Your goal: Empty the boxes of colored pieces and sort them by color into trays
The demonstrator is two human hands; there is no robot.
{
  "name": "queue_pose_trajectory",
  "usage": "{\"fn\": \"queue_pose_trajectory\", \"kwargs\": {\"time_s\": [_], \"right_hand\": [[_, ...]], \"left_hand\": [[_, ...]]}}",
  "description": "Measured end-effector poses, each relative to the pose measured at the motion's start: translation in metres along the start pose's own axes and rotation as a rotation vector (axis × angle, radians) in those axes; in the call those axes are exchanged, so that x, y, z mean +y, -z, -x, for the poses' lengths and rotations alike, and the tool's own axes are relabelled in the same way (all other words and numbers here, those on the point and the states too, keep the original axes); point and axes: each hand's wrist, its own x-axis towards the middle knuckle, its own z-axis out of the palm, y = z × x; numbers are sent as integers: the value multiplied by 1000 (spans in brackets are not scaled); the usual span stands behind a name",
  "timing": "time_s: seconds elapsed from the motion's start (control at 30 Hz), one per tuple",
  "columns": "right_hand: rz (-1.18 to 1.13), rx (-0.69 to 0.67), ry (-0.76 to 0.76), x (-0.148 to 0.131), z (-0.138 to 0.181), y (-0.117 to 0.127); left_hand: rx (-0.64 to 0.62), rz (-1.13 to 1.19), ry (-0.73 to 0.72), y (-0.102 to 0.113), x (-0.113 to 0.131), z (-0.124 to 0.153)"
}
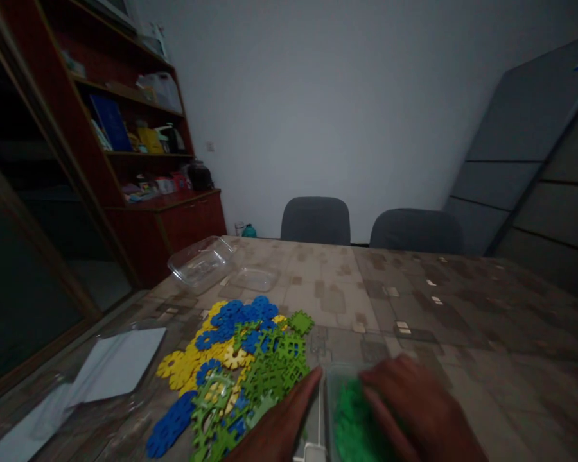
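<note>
At the bottom centre, a clear plastic box (330, 410) holds a pile of bright green pieces (351, 420). My left hand (284, 420) lies along the box's left side, its visible fingers straight and close to the rim. Over the right part of the box is my right hand (414, 404), smeared by motion, fingers bent down toward the green pieces; whether it grips any is hidden. Left of my left hand spreads a heap of flat plastic pieces: green square lattice pieces (282, 362), blue flower-shaped pieces (236, 317) and yellow flower-shaped pieces (173, 364).
A clear empty tray (202, 264) and a flat clear lid (254, 278) lie farther back on the patterned table (332, 298). White sheets in clear plastic (120, 362) lie at left. Two grey chairs (315, 221) stand beyond the table, a red-brown shelf unit (164, 221) at left.
</note>
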Motion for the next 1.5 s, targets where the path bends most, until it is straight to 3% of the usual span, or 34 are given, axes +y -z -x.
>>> {"fn": "queue_pose_trajectory", "kwargs": {"time_s": [0.07,0.17,0.27,0.4,0.5,0.7,1.0,1.1,1.33,1.5], "right_hand": [[0,39,-184,26,-6,6],[-153,-83,-337,47,-7,5],[-297,-203,-379,43,-5,-1],[-364,-204,-422,28,-6,-2],[-452,-210,-426,21,-8,0],[-544,-234,-379,10,-11,-1],[-667,-330,-335,-5,-22,4],[-658,-344,-358,-10,-27,4],[-612,-221,-280,-14,-25,1],[-599,-272,-286,-15,-29,3]], "left_hand": [[-4,10,9,0,4,-3],[3,21,16,-1,15,-10],[27,16,-3,-4,22,-17],[29,26,5,-7,23,-18],[50,50,2,-6,21,-13],[211,164,-45,1,27,-3],[40,144,113,-16,30,-6],[52,166,111,-23,27,-9],[75,180,136,-27,22,-7],[48,179,165,-26,20,-8]]}}
